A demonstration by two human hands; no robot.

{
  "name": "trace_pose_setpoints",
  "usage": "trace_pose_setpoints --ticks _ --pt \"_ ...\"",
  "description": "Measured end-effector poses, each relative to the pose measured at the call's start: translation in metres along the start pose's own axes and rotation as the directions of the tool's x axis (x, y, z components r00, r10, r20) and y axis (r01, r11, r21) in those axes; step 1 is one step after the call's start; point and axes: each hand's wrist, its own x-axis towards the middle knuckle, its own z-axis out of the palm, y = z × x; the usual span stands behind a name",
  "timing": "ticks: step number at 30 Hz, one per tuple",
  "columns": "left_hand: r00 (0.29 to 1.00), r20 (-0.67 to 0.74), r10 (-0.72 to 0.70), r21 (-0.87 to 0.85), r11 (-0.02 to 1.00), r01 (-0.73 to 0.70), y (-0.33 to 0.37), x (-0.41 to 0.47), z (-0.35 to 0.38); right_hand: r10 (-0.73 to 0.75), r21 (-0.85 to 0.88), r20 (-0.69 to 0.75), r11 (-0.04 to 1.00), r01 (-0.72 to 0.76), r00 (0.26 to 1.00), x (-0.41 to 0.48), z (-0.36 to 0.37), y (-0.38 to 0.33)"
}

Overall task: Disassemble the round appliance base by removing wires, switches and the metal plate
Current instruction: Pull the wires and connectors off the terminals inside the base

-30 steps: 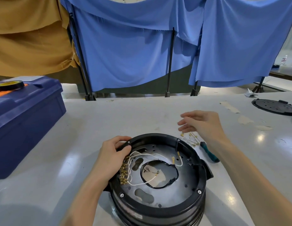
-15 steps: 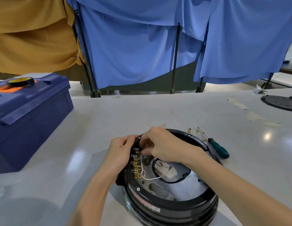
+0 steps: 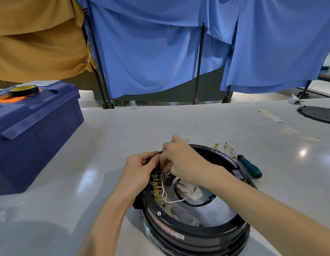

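From the head view, the round black appliance base [image 3: 197, 235] sits on the pale table [image 3: 142, 122] in the lower centre-right of the frame, open side up.

The job looks partly done. A few loose wires and brass connectors [image 3: 226, 147] lie on the table at the base's upper right, beside a green-handled screwdriver [image 3: 250, 167]. Left to do: a white wire [image 3: 175, 201] loops across the inside, a row of brass terminals [image 3: 157, 185] is not yet off the left inner wall, and the metal plate [image 3: 215, 213] is seated in the base, with a screw [image 3: 158, 213] in the rim at lower left.

The plate is dull silver with cut-outs and a large dark-rimmed hole in the middle.

The left hand [image 3: 140, 170] grips the base's left edge, fingers curled round it, steadying it. The right hand [image 3: 186, 163] reaches over the rim, fingers bunched at the top of the terminal row, where the white wire leads up into them. It seems to pinch that wire's end, though the contact itself is hidden.
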Motion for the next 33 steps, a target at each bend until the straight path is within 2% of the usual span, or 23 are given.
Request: trace_pose_setpoints --ticks 6,13,17,21,23,26,30,33 --pt "1.000 -0.003 -0.009 -0.006 1.000 0.009 -0.001 0.002 -0.001 -0.005 0.012 0.004 1.000 0.005 1.000 0.004 0.000 0.002" --pt "1.000 -0.016 0.002 0.006 1.000 -0.002 -0.002 0.002 -0.001 0.021 0.085 -0.059 0.996 -0.016 0.998 0.004 0.001 0.001" --pt "1.000 -0.015 -0.009 0.001 1.000 0.009 -0.003 0.003 -0.001 0.114 0.200 -0.049 0.974 -0.102 0.992 -0.002 -0.003 0.006" --pt "0.999 -0.036 -0.019 0.026 0.999 0.020 -0.003 0.003 0.000 0.227 0.313 -0.144 0.934 -0.173 0.963 -0.010 -0.012 0.002" --pt "0.998 -0.052 -0.020 0.052 0.998 0.022 -0.004 0.003 0.001 0.310 0.414 0.012 0.864 -0.287 0.951 -0.013 -0.015 -0.002" --pt "0.997 -0.080 -0.003 0.083 0.997 0.010 -0.004 0.003 0.001 0.356 0.483 0.286 0.748 -0.455 0.889 -0.015 -0.016 -0.014" --pt "0.995 -0.099 -0.007 0.079 0.997 0.015 -0.004 0.003 0.002 0.451 0.485 0.399 0.634 -0.602 0.798 -0.007 -0.010 -0.023" --pt "0.995 -0.100 -0.005 0.075 0.997 0.013 -0.004 0.003 0.002 0.490 0.496 0.408 0.589 -0.637 0.770 -0.003 -0.008 -0.025"
